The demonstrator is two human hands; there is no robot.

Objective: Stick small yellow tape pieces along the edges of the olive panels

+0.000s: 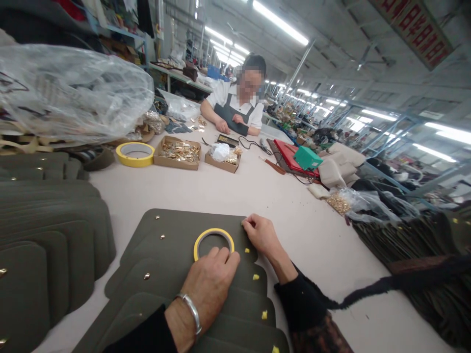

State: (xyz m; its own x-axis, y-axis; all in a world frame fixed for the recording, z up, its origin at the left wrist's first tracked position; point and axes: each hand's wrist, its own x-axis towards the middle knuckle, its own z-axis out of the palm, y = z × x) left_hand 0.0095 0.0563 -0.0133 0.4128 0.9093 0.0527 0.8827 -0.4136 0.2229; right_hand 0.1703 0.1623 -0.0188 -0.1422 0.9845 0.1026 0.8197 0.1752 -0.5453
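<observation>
My left hand (209, 279), with a silver bangle at the wrist, grips the near rim of a roll of yellow tape (199, 239). The roll lies over overlapping dark olive panels (176, 255) fanned out in front of me. Small gold studs (146, 276) dot their left side, and bits of yellow tape (255, 277) stick along their right edges. At the farthest panel's right corner, my right hand (262, 234) is closed in a pinch, with a speck of yellow tape (243, 223) at its fingertips.
More olive panels (59, 215) are stacked at left, and others stand in a row (423, 284) at right. Farther back are another yellow tape roll (135, 155), a box of gold hardware (178, 152) and a green box (308, 158). A co-worker (235, 105) sits across the table.
</observation>
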